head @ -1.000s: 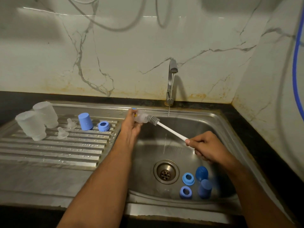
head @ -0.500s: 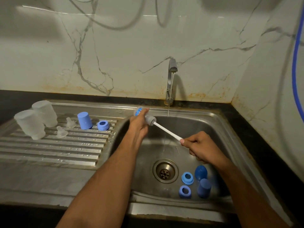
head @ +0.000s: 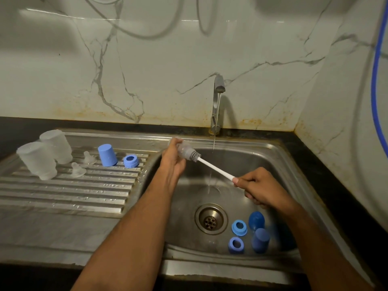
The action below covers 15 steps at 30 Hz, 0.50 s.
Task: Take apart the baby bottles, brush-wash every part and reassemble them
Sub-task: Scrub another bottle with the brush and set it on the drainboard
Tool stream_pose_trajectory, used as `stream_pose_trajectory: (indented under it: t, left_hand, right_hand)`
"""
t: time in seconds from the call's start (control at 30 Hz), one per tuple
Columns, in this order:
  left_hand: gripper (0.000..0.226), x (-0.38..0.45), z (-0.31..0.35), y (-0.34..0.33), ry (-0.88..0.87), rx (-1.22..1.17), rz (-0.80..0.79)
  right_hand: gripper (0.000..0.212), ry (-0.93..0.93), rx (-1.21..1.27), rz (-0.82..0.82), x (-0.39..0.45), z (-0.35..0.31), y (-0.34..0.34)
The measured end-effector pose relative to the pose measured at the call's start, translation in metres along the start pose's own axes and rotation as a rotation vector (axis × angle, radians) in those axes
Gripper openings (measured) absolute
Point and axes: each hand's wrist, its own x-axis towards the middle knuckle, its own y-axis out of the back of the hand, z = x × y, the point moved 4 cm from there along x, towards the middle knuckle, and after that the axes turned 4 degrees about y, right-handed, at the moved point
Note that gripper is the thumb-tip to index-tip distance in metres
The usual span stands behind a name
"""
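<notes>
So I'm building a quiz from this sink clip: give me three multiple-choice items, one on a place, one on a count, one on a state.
1. Where do the two frosted bottles stand?
A. drainboard
B. basin
C. counter right of the sink

2. How many blue parts lie in the basin?
A. two
B. four
C. six

3. What is the tap doing?
A. off
B. running
C. hidden

Answers:
1 A, they stand upside down on the ribbed drainboard.
2 B, two rings and two caps lie right of the drain.
3 B, a thin stream falls from its spout.
</notes>
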Motion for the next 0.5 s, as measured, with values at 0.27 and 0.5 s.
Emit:
stream_pose_trajectory:
  t: [0.27, 0.5]
  left_hand:
    - [0.066, -0.005, -0.013, 0.000, -0.058, 0.078, 0.095]
    - [0.068, -0.002, 0.001, 0.003, -0.083, 0.006, 0.127]
  right_hand:
    - [0.032, -0.008, 0.006, -0.024, -0.001, -0.001, -0.011]
    - [0.027, -0.026, 0.020, -0.016, -0.002, 0.001, 0.003]
